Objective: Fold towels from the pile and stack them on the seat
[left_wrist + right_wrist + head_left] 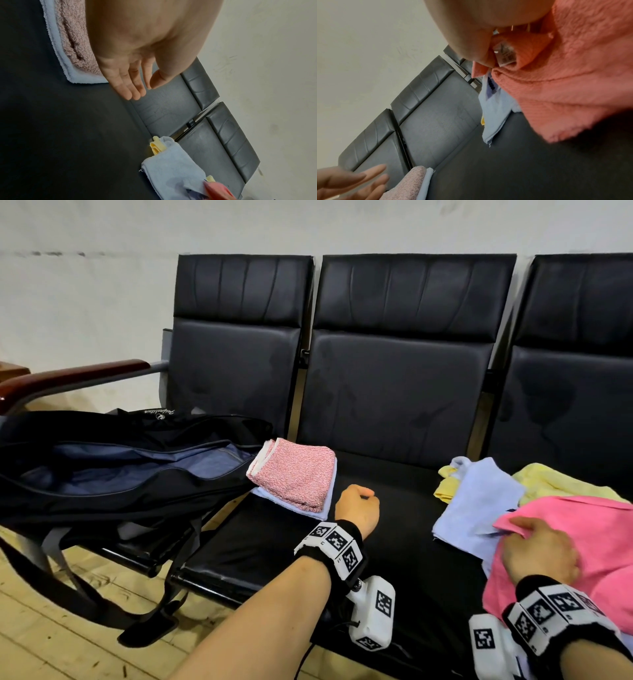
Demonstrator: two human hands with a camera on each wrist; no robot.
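A folded speckled pink towel (pixel 294 474) lies on a folded pale blue one at the left of the middle seat (pixel 394 508). My left hand (pixel 358 503) hovers just right of that stack, fingers relaxed and holding nothing; the left wrist view shows the straight fingers (pixel 132 89) above the seat. At the right lies the pile: a bright pink towel (pixel 582 542) on top, a pale blue towel (pixel 476 501) and yellow towels (pixel 555 479). My right hand (pixel 534 546) pinches the pink towel's corner (pixel 513 54) by its label.
An open black duffel bag (pixel 130 467) fills the left seat, its straps hanging toward the wooden floor (pixel 51 628). A wooden armrest (pixel 72 378) stands at far left. Black seat backs (pixel 404 354) rise behind against a white wall.
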